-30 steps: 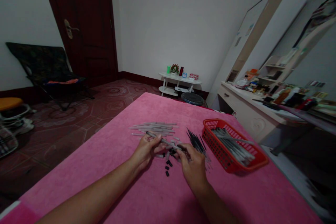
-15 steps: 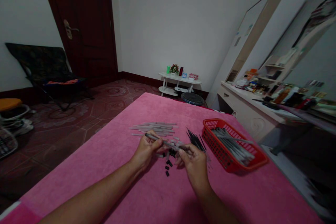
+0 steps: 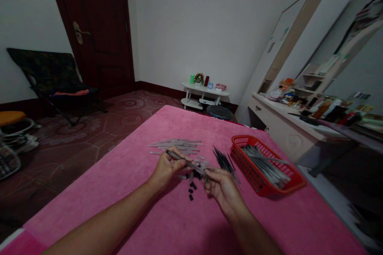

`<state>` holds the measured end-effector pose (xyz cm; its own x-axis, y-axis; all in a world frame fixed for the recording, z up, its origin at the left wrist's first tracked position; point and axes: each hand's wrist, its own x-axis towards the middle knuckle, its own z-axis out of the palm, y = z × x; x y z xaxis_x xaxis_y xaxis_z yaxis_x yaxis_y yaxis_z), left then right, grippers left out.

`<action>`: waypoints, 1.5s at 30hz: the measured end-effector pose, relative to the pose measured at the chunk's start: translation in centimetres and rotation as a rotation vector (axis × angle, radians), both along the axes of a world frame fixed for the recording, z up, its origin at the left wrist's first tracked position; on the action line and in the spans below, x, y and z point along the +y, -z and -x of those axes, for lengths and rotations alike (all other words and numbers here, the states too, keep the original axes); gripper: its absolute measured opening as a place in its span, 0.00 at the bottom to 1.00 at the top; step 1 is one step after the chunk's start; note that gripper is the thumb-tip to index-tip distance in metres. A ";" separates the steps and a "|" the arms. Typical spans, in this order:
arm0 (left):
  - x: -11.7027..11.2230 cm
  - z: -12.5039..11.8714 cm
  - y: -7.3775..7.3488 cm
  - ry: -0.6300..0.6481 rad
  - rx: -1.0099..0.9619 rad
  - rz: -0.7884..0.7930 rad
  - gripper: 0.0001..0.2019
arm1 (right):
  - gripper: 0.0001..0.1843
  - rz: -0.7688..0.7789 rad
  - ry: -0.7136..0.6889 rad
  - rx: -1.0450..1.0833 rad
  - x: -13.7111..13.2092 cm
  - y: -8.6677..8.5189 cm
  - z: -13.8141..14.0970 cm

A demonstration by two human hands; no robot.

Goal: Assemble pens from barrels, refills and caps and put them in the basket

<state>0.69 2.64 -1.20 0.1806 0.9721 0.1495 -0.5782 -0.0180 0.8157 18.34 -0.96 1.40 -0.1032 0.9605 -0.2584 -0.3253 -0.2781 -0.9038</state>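
My left hand is closed around a slim grey pen with a dark end, which slants down to the right over the pink cover. At the pen's lower right end, the fingers of my right hand are pinched together; any small part between them is too blurred to make out. Beyond my left hand lies a pile of pale, translucent pen barrels. Small black caps and pale little pieces are scattered below and around the pen. Thin black pen refills lie beyond my right hand.
A red plastic basket of grey pens stands to the right on the pink cover. A dressing table with bottles borders the right side. Further off are a low white stand, a folding chair and a door.
My right hand has turned a little and its fingers have shifted around the pen's end. My left hand stays nearly where it was, still holding the pen.
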 end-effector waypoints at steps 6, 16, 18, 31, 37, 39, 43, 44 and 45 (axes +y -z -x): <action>0.3 -0.4 0.1 -0.059 0.022 0.072 0.20 | 0.16 -0.145 -0.023 -0.148 -0.4 -0.1 0.3; 0.6 0.0 -0.1 -0.093 0.167 0.048 0.20 | 0.15 -0.521 0.369 -0.731 1.1 -5.2 -5.1; 1.0 0.3 0.0 -0.137 0.189 0.045 0.19 | 0.15 -0.567 0.608 -0.941 1.3 -6.7 -8.8; 1.6 0.2 1.0 -0.160 0.163 0.085 0.17 | 0.19 -0.193 0.755 -1.605 1.8 -5.7 -20.8; 1.3 0.1 0.8 -0.139 0.144 0.107 0.16 | 0.17 -0.167 0.513 -1.840 2.2 -4.9 -20.5; 1.2 0.0 0.6 -0.136 0.131 0.115 0.16 | 0.15 -0.244 0.449 -1.874 2.2 -4.8 -20.4; 1.0 -0.1 0.1 -0.150 0.151 0.120 0.17 | 0.15 -0.228 0.351 -1.953 2.2 -4.9 -20.0; 1.0 -0.1 0.0 -0.152 0.158 0.122 0.17 | 0.15 -0.187 0.340 -1.963 2.1 -4.9 -19.8; 1.0 -0.1 -0.1 -0.154 0.161 0.124 0.17 | 0.15 -0.150 0.333 -1.967 2.1 -5.0 -19.7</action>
<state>0.78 3.61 -1.15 0.0411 0.9991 0.0083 -0.4392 0.0106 0.8983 38.04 1.14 6.44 0.3229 0.8992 0.2954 0.9436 -0.3299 -0.0274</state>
